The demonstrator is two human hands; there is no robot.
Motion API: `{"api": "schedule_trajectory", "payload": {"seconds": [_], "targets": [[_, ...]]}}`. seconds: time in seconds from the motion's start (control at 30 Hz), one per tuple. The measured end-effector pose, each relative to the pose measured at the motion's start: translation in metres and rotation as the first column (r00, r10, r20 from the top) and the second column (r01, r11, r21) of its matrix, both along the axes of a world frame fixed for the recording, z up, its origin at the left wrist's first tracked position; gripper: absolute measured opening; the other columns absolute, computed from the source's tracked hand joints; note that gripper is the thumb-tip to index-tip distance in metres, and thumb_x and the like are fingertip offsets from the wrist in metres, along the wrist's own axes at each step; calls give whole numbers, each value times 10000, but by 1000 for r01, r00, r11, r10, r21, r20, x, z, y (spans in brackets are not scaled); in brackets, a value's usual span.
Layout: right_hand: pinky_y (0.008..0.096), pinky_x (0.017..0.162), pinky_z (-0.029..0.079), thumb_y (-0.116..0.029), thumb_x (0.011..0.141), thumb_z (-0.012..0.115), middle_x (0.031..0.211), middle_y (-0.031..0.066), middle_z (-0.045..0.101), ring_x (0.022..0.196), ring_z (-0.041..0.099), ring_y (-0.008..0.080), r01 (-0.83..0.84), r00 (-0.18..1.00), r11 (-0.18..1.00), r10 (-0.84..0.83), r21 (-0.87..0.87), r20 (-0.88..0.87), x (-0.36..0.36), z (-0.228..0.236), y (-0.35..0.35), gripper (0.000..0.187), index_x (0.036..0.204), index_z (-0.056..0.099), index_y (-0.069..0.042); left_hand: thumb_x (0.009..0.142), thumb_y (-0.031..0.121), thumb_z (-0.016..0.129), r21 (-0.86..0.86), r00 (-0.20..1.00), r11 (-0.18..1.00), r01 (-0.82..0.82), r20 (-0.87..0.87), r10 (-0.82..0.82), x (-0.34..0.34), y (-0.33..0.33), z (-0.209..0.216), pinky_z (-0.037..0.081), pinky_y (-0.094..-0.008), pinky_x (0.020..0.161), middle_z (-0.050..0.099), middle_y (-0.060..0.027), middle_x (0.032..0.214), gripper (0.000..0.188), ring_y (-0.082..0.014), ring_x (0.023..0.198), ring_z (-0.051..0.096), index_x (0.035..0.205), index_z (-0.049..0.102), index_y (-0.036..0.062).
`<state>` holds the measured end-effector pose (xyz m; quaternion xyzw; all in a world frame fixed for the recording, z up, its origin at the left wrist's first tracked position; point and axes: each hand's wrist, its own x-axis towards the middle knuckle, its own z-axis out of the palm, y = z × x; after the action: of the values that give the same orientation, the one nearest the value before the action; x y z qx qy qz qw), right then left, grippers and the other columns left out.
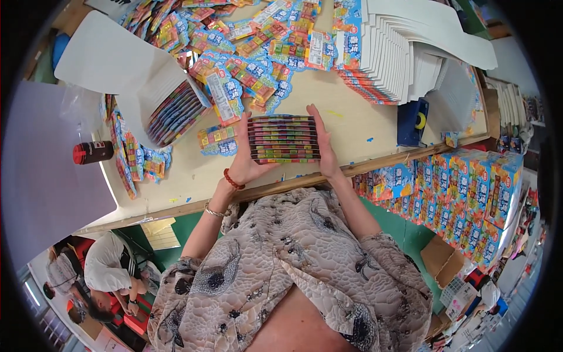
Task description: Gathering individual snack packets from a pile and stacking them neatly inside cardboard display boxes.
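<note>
Between my two palms, near the table's front edge, stands a stack of colourful candy packets (284, 139), their thin edges turned up in rows. My left hand (247, 159) presses on the stack's left end, and my right hand (324, 146) on its right end, fingers stretched along the sides. To the left, an open white-lined carton (138, 97) lies tilted with a row of similar packets (176, 117) inside. Loose blue-edged candy packets (253, 76) are heaped just beyond my hands. A single packet (216, 139) lies beside my left wrist.
Nested white cartons (381, 53) stand at the back right, beside a blue tape dispenser (413, 123). Filled-looking colourful boxes (457, 199) are piled right of the table (352, 144). A dark bottle with red cap (94, 152) lies at the left. Other people (108, 264) sit at lower left.
</note>
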<state>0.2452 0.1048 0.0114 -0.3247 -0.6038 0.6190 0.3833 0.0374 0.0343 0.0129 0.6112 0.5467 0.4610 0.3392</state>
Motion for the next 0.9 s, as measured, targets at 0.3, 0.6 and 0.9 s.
{"api": "schedule_trajectory", "payload": {"seconds": [0.3, 0.6, 0.9], "targets": [[358, 1165, 69, -607, 971, 189, 1574, 132, 101, 1451, 88, 246, -41, 999, 998, 40, 54, 15, 4, -3, 5, 794, 1512, 67, -38, 605, 210, 895, -53, 997, 999, 14, 75, -10, -3, -5, -14, 305, -410, 1098, 218, -196, 1485, 1273, -301, 1324, 347, 1489, -4, 31], [346, 1142, 203, -363, 977, 486, 1535, 62, 270, 1409, 241, 190, -217, 954, 919, 130, -329, -269, 22, 1, 22, 627, 1484, 265, -67, 622, 213, 895, -28, 985, 1000, 13, -171, -18, -9, -6, -22, 340, -396, 1084, 238, -151, 1473, 1233, -278, 1311, 373, 1488, 31, 54], [321, 1075, 331, -279, 963, 544, 1415, 68, 458, 1266, 449, 178, -147, 986, 955, 122, -259, -111, 22, -6, 22, 541, 1427, 384, -52, 589, 308, 899, -73, 998, 996, 42, -33, -45, -10, -8, -26, 181, -450, 1146, 181, -222, 1501, 1260, -368, 1405, 179, 1487, 59, 34]]}}
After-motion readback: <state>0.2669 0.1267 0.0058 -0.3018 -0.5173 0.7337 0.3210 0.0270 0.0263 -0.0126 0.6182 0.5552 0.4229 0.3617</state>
